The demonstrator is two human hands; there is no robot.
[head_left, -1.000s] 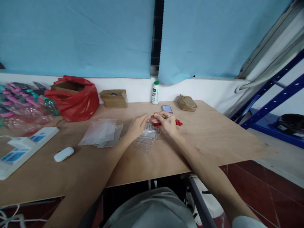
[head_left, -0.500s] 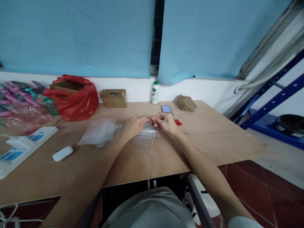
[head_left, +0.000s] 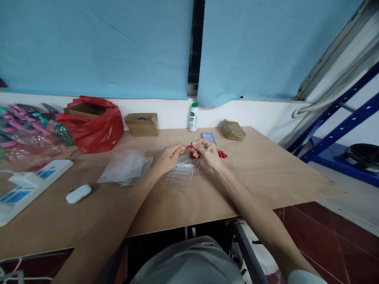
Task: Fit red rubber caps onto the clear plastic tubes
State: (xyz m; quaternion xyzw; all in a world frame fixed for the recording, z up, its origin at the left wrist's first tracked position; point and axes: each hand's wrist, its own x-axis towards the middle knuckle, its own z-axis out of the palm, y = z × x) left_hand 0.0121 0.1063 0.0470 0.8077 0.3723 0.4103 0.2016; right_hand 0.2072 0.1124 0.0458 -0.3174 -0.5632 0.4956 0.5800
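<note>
Over the middle of the tabletop, my left hand (head_left: 170, 157) and my right hand (head_left: 209, 154) are close together, both with fingers pinched. A short, narrow red piece (head_left: 189, 146) spans the gap between their fingertips. My right thumb and fingers grip its right end. The left end meets my left fingertips, which hide what they pinch. Below the hands lies a loose row of thin clear plastic tubes (head_left: 180, 177). Small round red pieces (head_left: 222, 154) are heaped beside and behind my right hand, partly covered by it.
Clear plastic bags (head_left: 121, 167) lie left of the tubes, near a white earphone case (head_left: 78, 194) and a power strip (head_left: 38, 185). Behind stand a red bag (head_left: 96, 132), a cardboard box (head_left: 142, 125), a white bottle (head_left: 193, 118), a phone (head_left: 209, 137) and a brown package (head_left: 233, 130).
My hands have drawn slightly apart, and more of the red piece shows between them. My right fingers have shifted a little, uncovering more red pieces under the hand.
</note>
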